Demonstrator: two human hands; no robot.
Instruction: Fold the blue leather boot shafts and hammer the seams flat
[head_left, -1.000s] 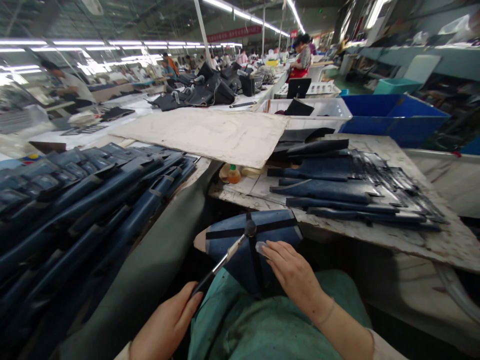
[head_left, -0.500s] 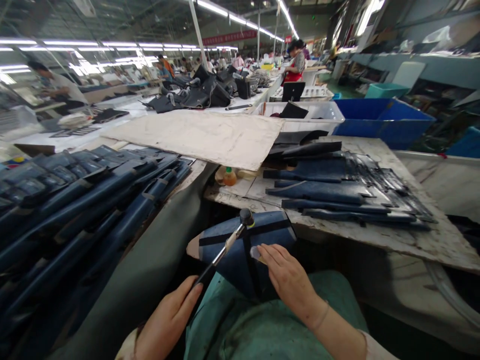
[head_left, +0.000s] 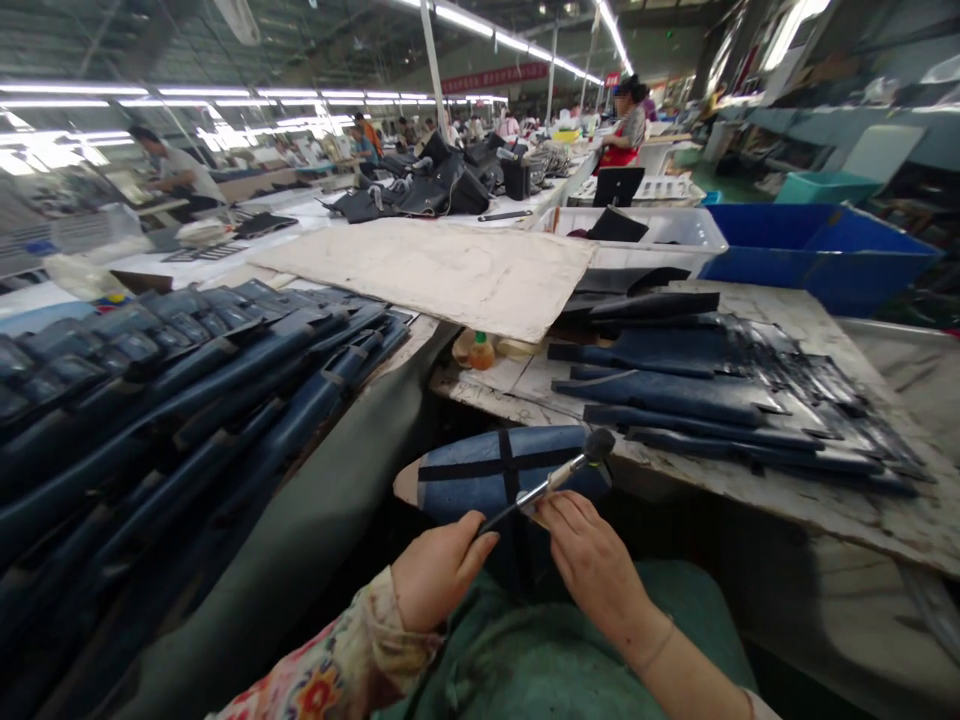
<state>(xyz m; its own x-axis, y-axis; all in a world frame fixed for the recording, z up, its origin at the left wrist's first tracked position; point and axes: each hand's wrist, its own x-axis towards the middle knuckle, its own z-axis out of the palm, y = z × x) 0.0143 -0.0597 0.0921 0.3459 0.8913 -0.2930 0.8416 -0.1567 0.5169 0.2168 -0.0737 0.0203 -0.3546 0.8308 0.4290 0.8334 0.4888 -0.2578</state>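
My left hand (head_left: 442, 568) is closed round the black grip of a hammer (head_left: 541, 489), whose dark round head (head_left: 599, 445) is over the right end of a blue leather piece (head_left: 459, 490). Black strips cross on this piece, which lies over a pointed, pale-tipped form (head_left: 406, 485) above my lap. My right hand (head_left: 596, 560) rests at the middle of the leather, fingers pinched on a small pale object (head_left: 529, 502). The hammer shaft passes in front of that object and partly hides it. The lower part of the leather is in shadow.
Blue leather pieces (head_left: 247, 375) cover the left table, and more blue pieces (head_left: 675, 385) lie on the right table. A small orange bottle (head_left: 481, 352) stands near the pale sheet (head_left: 442, 270). Behind are a white bin (head_left: 675, 240), a blue bin (head_left: 817, 250) and a person (head_left: 626, 125).
My left hand and the hammer have moved right; the hammer head has gone from the middle of the leather to its right end. My right hand keeps its place on the leather. The view has shifted left.
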